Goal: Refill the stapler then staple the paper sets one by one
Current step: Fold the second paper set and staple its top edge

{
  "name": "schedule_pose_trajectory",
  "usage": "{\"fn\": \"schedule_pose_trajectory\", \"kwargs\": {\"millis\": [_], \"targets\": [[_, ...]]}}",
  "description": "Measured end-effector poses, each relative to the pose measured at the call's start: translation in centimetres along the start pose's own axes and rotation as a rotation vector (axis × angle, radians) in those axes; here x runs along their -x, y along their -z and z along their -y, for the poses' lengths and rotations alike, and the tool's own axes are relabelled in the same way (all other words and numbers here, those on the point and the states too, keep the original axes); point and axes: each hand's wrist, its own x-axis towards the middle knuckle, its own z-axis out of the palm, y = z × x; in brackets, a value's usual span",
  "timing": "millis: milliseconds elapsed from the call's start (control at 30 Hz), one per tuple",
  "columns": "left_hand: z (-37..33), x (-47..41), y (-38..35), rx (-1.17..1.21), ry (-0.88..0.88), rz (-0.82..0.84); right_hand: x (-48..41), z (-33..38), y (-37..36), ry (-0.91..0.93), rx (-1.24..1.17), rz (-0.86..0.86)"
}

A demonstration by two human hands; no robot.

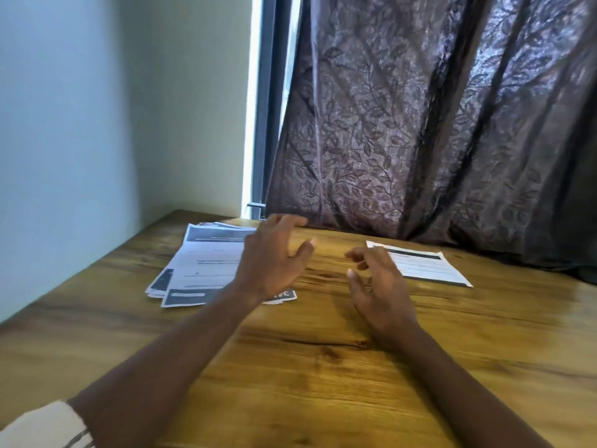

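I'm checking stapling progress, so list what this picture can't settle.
Head view:
- no stapler in view; perhaps beyond the frame.
- left paper pile: right part covered by the left hand and forearm; print blurred.
- right paper set: left edge behind the right hand; any staple too small to see.

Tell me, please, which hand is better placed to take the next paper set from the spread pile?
Probably the left. The left hand is over the right side of the spread pile, empty, fingers relaxed; the right hand, also empty, is over the wooden table, nearer the separate paper set.
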Motion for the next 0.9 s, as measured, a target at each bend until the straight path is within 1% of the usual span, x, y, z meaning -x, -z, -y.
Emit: {"fn": "schedule_pose_trajectory", "kwargs": {"millis": [67, 133, 300, 400, 467, 567, 633, 767, 900], "targets": [[2.9, -0.4, 2.3, -0.137, 0.122, 0.023, -0.3, 1.4, -1.1, -0.018, -0.047, 0.116], [5.9, -0.7, 4.1, -0.285, 0.237, 0.074, -1.1, 2.8, -2.5, -0.031, -0.080, 0.192], [11.7, 0.2, 5.6, -0.482, 0.342, 0.232, -3.8, 5.2, -6.6, 0.046, -0.075, 0.349], [13.2, 0.1, 5.4, -0.473, 0.397, 0.321, -5.1, 5.6, -9.1, 0.076, -0.085, 0.366], [13.5, -0.4, 5.4, -0.460, 0.390, 0.353, -5.6, 5.6, -10.3, 0.067, -0.122, 0.390], [13.7, -0.8, 5.5, -0.486, 0.382, 0.407, -5.7, 5.1, -11.2, 0.097, -0.107, 0.511], [13.9, -0.8, 5.5, -0.501, 0.383, 0.425, -5.5, 4.9, -11.2, 0.109, -0.089, 0.555], [13.9, -0.9, 5.6, -0.492, 0.390, 0.415, -5.5, 4.0, -9.8, 0.100, -0.129, 0.533], [13.8, -1.0, 5.7, -0.490, 0.391, 0.423, -5.9, 2.1, -7.9, -0.004, -0.121, 0.513]]}}
